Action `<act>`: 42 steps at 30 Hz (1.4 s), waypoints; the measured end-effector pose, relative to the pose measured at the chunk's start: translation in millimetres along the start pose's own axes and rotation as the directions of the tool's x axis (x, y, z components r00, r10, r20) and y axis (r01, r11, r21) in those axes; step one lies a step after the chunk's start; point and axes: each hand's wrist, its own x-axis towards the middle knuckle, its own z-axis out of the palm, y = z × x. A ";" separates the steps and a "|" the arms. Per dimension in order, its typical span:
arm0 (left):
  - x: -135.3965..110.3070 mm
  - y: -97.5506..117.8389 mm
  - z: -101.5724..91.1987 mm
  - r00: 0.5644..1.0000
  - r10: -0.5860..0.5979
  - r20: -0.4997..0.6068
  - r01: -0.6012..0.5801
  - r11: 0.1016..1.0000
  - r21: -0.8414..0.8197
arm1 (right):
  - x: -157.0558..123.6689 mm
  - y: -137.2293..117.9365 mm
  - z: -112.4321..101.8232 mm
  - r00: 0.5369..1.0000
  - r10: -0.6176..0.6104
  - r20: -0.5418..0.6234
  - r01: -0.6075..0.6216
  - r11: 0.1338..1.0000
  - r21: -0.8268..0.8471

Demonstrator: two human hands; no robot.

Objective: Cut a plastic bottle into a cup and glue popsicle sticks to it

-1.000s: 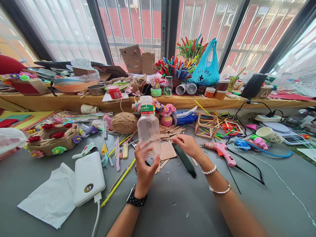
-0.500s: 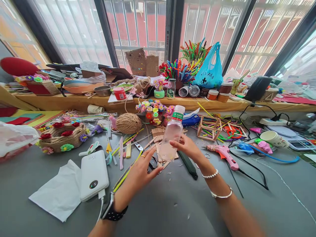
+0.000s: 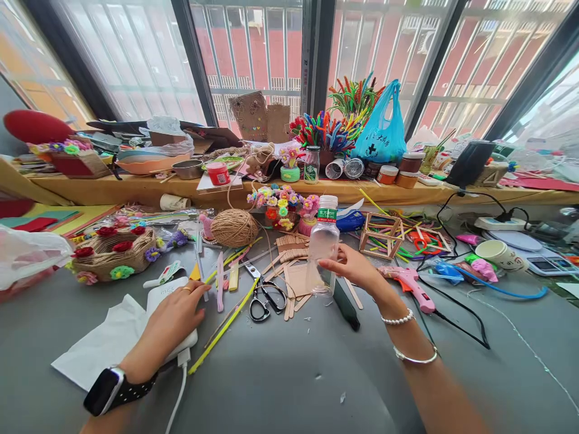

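Bottle, one only, clear with a white cap and a green label, stands upright near the middle of the table, its base at the edge of a pile of craft sticks. Right hand grasps it round the lower half. Two bracelets circle that wrist: one of pearls and one plain bangle. Left hand lies flat on one white power bank, fingers stretched out and gripping nothing, with one watch on the wrist. One tissue lies against the power bank. Between the hands lies one pair of scissors. One pink glue gun lies just right of the right hand. One ball of twine sits behind the scissors, and one basket stands well to the left.
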 end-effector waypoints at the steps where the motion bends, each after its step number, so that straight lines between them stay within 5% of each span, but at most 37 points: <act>1: -1.8 -3.2 2.6 1.000 0.006 -0.011 -0.006 1.000 -0.029 | 0.3 0.6 0.1 1.000 0.002 0.018 -0.002 1.000 -0.003; 12: -1.8 -13.9 15.5 0.999 0.012 -0.035 -0.016 0.990 -0.140 | -3.5 -6.6 -6.3 0.980 0.088 0.178 -0.095 0.995 0.030; 18: -11.3 -1.4 10.0 0.986 -0.044 -0.158 -0.020 0.925 -0.381 | -15.9 -20.9 7.8 0.917 -0.010 0.400 -0.041 0.992 0.120; 21: -20.2 28.3 7.3 0.992 -0.085 -0.093 0.000 0.739 -0.674 | -27.8 -31.2 37.5 0.897 -0.079 0.434 0.064 0.997 0.048; 24: -28.2 63.2 12.0 0.999 -0.027 0.023 0.029 0.223 -0.974 | -39.7 -38.3 68.9 0.872 -0.171 0.459 0.210 0.977 -0.034; 26: -30.7 83.2 16.1 0.997 -0.035 0.064 0.064 -0.002 -0.998 | -45.0 -41.5 80.8 0.878 -0.195 0.438 0.247 0.967 -0.063; 29: -29.9 102.2 16.7 0.988 -0.058 0.144 0.136 -0.128 -0.982 | -46.0 -45.7 77.0 0.872 -0.239 0.428 0.296 0.953 -0.071; 33: -24.0 108.3 6.9 0.980 -0.119 0.162 0.138 -0.187 -0.973 | -35.8 -43.5 43.6 0.872 -0.249 0.422 0.330 0.935 -0.131; 35: -20.5 108.3 0.9 0.977 -0.156 0.144 0.111 -0.201 -0.973 | -29.1 -34.2 29.5 0.985 -0.098 0.140 0.148 0.901 -0.407; 37: -16.7 109.7 -4.7 0.976 -0.177 0.124 0.084 -0.219 -0.972 | -22.6 -20.0 24.6 0.995 0.074 -0.062 -0.096 0.823 -0.559; 42: -5.2 120.8 -15.3 0.978 -0.191 0.081 0.033 -0.244 -0.969 | -7.1 12.7 35.1 0.990 0.131 -0.060 -0.144 0.849 -0.509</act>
